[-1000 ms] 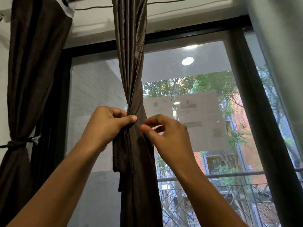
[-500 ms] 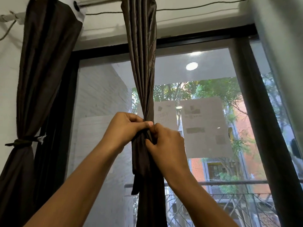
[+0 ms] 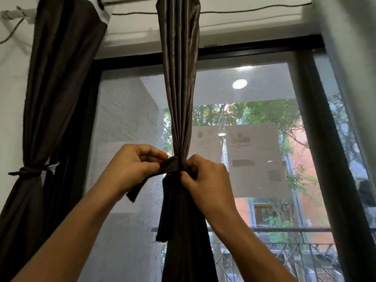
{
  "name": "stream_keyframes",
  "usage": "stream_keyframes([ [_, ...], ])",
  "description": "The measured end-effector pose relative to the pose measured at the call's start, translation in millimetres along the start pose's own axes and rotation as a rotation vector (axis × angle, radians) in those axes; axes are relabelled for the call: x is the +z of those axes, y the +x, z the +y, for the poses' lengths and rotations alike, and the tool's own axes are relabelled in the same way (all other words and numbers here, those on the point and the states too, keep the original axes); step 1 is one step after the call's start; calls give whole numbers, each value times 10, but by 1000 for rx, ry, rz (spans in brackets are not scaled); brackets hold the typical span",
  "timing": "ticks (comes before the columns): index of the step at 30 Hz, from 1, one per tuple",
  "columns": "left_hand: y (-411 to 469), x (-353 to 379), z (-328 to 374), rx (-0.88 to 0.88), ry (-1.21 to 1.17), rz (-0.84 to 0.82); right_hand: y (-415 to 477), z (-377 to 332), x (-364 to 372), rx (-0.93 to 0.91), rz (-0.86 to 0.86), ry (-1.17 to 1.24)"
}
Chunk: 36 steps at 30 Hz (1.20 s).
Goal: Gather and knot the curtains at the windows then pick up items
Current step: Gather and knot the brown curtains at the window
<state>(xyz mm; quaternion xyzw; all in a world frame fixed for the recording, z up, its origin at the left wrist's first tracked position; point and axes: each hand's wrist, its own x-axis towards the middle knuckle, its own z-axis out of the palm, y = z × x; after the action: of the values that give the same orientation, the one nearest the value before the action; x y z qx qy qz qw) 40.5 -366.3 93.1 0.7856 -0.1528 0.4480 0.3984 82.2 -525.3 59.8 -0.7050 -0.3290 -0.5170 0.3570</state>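
A dark brown curtain (image 3: 180, 88) hangs gathered in front of the window (image 3: 254, 139), cinched at mid height by a brown tie strip (image 3: 169, 164). My left hand (image 3: 130, 167) pinches one end of the strip and draws it out to the left; the loose tail droops below that hand. My right hand (image 3: 205, 180) pinches the fabric at the right side of the cinch. A second dark curtain (image 3: 59, 88) hangs at the left, tied with its own knot (image 3: 28, 171).
A curtain rod (image 3: 126, 0) and a thin cable run along the top. The black window frame (image 3: 317, 139) stands at the right, next to a white wall (image 3: 350, 47). Outside are a balcony railing (image 3: 284, 231), trees and buildings.
The view has tilted up. My left hand has pulled the tie's end out to the left, and the strip now wraps tight around the gathered curtain. My right hand stays at the cinch.
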Motion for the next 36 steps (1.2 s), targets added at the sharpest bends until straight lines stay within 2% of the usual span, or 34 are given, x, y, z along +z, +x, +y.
stream_keyframes([
  [5,-12,79,-137,211,226,188,-6,63,-1,35,9,23],
  [7,-19,138,-171,187,270,215,-5,86,-17,40,15,25],
  [9,-31,107,-121,55,115,153,-1,108,-24,51,11,24],
  [12,-112,-41,9,-51,-410,-158,2,148,-29,57,17,32],
  [13,-151,-66,38,-60,-475,-248,2,155,-33,53,19,30],
  [15,-181,-17,10,-77,-434,-264,6,166,-35,46,22,23],
  [17,-166,82,-80,-110,-345,-109,10,154,-38,35,26,41],
  [19,-165,164,-152,-100,-266,-39,17,142,-29,12,24,42],
  [23,-193,302,-231,-30,-145,-68,34,165,-11,7,17,59],
  [28,-111,147,-336,166,150,109,28,205,-11,2,26,76],
  [31,13,119,-328,194,202,79,21,211,-7,-11,36,87],
  [33,56,121,-207,62,21,-11,16,221,-18,-13,48,101],
  [36,104,76,-72,-219,-279,-230,18,256,-43,-7,55,118],
])
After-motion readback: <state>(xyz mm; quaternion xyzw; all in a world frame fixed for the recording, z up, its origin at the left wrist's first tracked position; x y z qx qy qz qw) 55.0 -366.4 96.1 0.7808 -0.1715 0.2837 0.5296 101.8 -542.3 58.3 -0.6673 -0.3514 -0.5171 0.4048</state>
